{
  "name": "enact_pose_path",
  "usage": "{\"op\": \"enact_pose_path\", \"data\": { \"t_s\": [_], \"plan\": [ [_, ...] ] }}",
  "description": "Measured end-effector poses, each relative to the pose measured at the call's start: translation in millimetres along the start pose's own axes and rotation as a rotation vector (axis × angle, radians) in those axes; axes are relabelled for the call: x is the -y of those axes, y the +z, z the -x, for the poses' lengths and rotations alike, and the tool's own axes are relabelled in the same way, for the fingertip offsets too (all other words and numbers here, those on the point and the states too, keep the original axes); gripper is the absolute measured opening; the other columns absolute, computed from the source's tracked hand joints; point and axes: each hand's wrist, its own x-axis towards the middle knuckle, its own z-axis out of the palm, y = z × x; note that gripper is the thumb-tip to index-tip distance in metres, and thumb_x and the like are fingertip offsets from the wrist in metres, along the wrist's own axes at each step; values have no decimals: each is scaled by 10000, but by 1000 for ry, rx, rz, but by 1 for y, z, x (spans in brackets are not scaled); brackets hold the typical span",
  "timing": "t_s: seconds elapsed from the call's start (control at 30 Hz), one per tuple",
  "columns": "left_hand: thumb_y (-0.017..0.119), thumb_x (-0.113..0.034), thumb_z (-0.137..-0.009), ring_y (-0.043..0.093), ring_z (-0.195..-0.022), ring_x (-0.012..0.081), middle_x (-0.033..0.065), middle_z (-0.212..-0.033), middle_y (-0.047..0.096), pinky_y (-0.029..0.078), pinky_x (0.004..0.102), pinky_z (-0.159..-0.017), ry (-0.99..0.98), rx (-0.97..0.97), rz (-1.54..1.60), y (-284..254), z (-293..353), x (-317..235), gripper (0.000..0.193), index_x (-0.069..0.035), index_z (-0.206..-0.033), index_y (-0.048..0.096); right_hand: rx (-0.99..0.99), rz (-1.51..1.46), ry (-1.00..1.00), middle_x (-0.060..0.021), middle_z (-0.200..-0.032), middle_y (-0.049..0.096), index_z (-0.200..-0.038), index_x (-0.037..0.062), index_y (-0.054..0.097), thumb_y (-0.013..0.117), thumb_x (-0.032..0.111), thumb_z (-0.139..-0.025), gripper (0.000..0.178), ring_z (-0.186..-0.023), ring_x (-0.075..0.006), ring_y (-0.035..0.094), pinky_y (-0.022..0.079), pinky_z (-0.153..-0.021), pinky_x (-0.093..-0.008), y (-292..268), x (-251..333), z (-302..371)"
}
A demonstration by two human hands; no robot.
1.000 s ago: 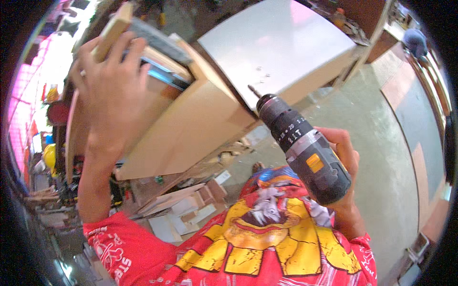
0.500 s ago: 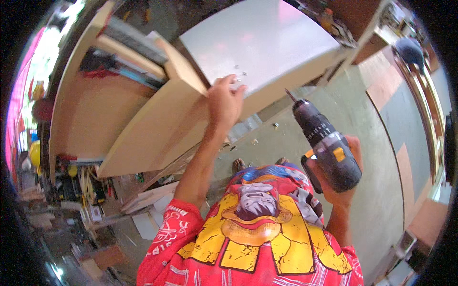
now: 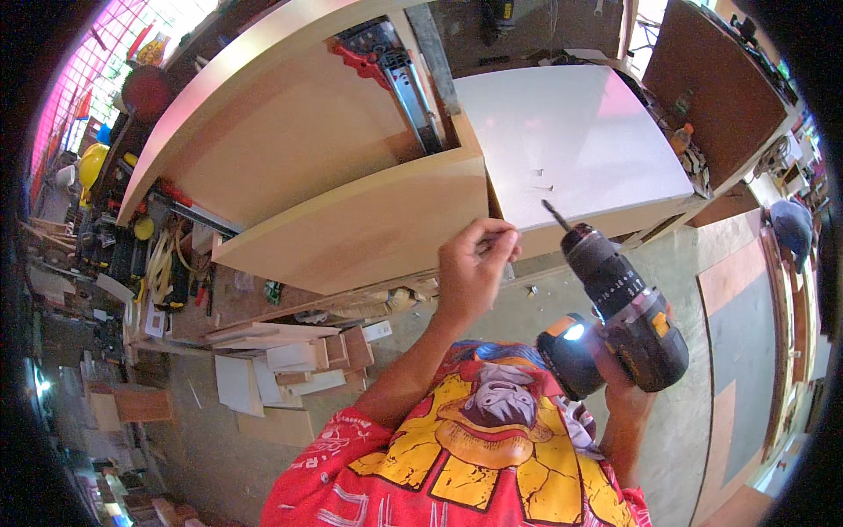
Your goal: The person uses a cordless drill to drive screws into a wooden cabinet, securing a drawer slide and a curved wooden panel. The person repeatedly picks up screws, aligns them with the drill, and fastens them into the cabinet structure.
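Observation:
My right hand (image 3: pixel 610 373) is wrapped round the grip of a black cordless drill (image 3: pixel 623 303) with a yellow-orange switch. Its bit (image 3: pixel 553 212) points up and left toward the edge of a white-topped panel (image 3: pixel 571 114). A small white lamp glows on the drill's base. Just in front of a pale wooden drawer front (image 3: pixel 369 224), my left hand (image 3: pixel 474 268) is closed in a pinch; anything between the fingertips is too small to make out. Two small screws (image 3: pixel 544 180) lie on the white top beyond the left hand.
An open cabinet frame (image 3: pixel 290 114) with a metal drawer slide (image 3: pixel 413 97) stands at the far left. Offcuts of board (image 3: pixel 299 360) lie on the floor at left. A brown panel (image 3: pixel 716 97) stands far right, and long boards (image 3: pixel 755 290) lie along the right.
My left hand has drawn back from the screws on the white top, its fingers now pinched. Fewer screws show there. The view has shifted, and the drill's lamp is now visible.

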Motion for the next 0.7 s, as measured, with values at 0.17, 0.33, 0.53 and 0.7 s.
{"op": "enact_pose_path", "data": {
  "t_s": [0.17, 0.33, 0.53, 0.7],
  "plan": [
    [634, -101, -1046, 735, -978, 215, 149, -1054, 742, 600, 344, -925, 4, -33, 341, -36, 12, -54, 113, -5, -1090, 676, 183, -519, 303, -92, -1164, 700, -1527, 80, 369, 883, 113, -796, 895, -1137, -240, 672, 490, -1077, -458, 32, 31, 0],
    [590, -124, -1066, 725, -1101, 309, 183, -1181, 717, 603, 404, -1008, -40, 92, 778, -55, 14, -76, 158, -11, -1160, 648, 322, -254, 115, -32, -1091, 716, -1245, 143, 644, 879, 186, -792, 511, -1112, -258, 655, 451, -1071, -494, 58, 50, -8],
    [606, -181, -1062, 731, -1097, 348, 178, -1188, 716, 621, 395, -1007, -131, 200, 993, -77, -2, -81, 199, -13, -1157, 653, 239, -301, 31, 3, -1034, 744, -1082, 190, 746, 900, 310, -773, 366, -1109, -264, 642, 320, -1174, -539, 80, 48, -6],
    [597, -181, -1067, 734, -1089, 335, 173, -1155, 716, 630, 371, -993, -153, 205, 860, -81, -6, -78, 207, 0, -1149, 654, 212, -422, 80, -46, -1077, 745, -1151, 134, 719, 922, 201, -729, 473, -1031, -253, 687, 430, -1055, -483, 89, 34, 4]
  ]
}}
